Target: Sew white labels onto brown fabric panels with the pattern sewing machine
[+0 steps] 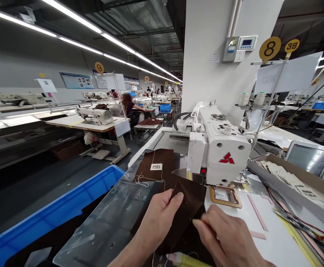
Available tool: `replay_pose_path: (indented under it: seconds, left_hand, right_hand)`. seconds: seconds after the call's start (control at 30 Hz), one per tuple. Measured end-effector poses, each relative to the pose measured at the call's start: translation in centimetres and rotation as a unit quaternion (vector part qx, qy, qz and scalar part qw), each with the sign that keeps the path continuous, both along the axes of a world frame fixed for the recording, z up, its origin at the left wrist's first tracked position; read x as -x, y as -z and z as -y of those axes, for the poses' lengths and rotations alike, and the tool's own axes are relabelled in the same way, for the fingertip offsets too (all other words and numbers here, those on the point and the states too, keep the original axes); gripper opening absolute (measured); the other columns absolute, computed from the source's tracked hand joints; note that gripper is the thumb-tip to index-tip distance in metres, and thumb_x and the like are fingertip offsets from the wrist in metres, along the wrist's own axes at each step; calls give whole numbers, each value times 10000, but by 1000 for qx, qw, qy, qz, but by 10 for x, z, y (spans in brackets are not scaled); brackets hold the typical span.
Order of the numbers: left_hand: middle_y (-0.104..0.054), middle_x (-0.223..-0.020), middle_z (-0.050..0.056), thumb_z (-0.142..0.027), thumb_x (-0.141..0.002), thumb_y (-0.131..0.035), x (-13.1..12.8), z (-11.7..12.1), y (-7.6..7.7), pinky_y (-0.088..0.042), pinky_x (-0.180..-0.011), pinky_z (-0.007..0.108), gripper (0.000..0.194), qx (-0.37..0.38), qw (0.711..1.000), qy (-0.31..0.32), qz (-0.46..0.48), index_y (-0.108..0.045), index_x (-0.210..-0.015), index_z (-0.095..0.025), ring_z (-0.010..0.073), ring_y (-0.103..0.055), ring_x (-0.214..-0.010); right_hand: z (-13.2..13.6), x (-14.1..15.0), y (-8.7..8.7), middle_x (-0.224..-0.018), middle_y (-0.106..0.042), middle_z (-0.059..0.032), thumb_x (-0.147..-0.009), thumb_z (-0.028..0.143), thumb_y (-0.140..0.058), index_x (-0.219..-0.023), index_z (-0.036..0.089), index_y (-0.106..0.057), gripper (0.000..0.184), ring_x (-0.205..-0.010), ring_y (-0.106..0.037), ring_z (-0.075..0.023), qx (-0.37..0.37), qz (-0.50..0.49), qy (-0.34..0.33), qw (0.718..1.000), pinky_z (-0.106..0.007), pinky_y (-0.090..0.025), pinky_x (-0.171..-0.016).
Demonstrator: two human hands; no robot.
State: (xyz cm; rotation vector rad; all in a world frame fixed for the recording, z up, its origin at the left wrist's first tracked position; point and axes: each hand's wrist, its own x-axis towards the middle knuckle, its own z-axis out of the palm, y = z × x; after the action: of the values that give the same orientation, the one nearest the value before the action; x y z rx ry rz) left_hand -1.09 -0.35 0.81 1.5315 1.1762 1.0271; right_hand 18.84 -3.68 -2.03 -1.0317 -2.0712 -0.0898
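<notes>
The left hand [157, 220] and the right hand [224, 233] stand close together, each pinching a dark brown fabric panel [185, 211] between thumb and fingers at opposite edges. Fingers behind the cloth are hidden, and the wrists are cut off by the lower frame edge. The panel lies over a clear, scratched acrylic template plate [106, 226] beside the white desk [262, 237]. Just beyond rests a second brown fabric panel [154, 167] bearing a white "BIMBA Y LOLA" label [156, 167]. A white industrial sewing machine [220, 146] stands ahead, with a blue plastic bin [50, 189] left and a cardboard tray of paper tags [287, 181] right. Farther off, a seated co-worker [130, 109] occupies a row of sewing stations [95, 115].
</notes>
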Motion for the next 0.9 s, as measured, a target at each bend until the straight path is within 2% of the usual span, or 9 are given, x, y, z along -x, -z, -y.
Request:
replay_pose_path:
  seconds: [0.1,0.17,0.47,0.6,0.73,0.9]
  left_hand:
    - [-564,-729,-6,-509,-1014,-557,-5,3,0,-409,-632,246,411,-22,999,-4,-26,-581,-771,-179,153,-469,-665]
    - [-599,-764,4,-499,-1020,-543,-8,6,0,-418,-654,253,397,-33,999,0,-42,-594,-788,-181,167,-497,-704]
    - [-668,-805,12,-461,-1043,-498,-12,9,6,-430,-692,275,349,-44,995,17,-87,-599,-833,-200,193,-549,-750]
    - [-603,-775,0,-471,-1041,-500,-7,5,6,-418,-665,263,373,-27,997,8,-68,-560,-803,-191,172,-512,-718]
    - [-500,-696,-34,-475,-1057,-477,2,4,2,-382,-599,245,394,0,999,15,-41,-518,-791,-188,133,-449,-621]
    - [-528,-739,-34,-452,-1062,-492,1,6,-2,-415,-652,238,365,-2,999,24,-47,-546,-822,-182,136,-464,-679]
  right_hand:
    - [-11,7,-6,-808,-587,13,-1086,226,-400,-947,240,-526,188,-568,-605,-157,-10,88,56,994,-322,-352,-503]
    - [-14,11,-8,-810,-584,3,-1063,182,-385,-955,237,-521,183,-572,-600,-181,-32,121,75,989,-338,-360,-516]
    - [-13,22,-2,-776,-560,-30,-926,32,-435,-896,215,-493,195,-612,-593,-217,-76,190,67,977,-341,-352,-518]
    - [-7,9,-4,-726,-539,0,-957,75,-421,-875,231,-501,194,-542,-546,-181,-86,152,50,983,-324,-352,-490]
    - [4,-14,-13,-725,-523,49,-963,72,-465,-926,234,-519,175,-521,-520,-113,-54,71,-2,996,-257,-374,-497]
    - [-4,-7,-14,-761,-558,34,-1031,165,-470,-939,238,-546,140,-524,-553,-150,-56,119,37,991,-315,-357,-487]
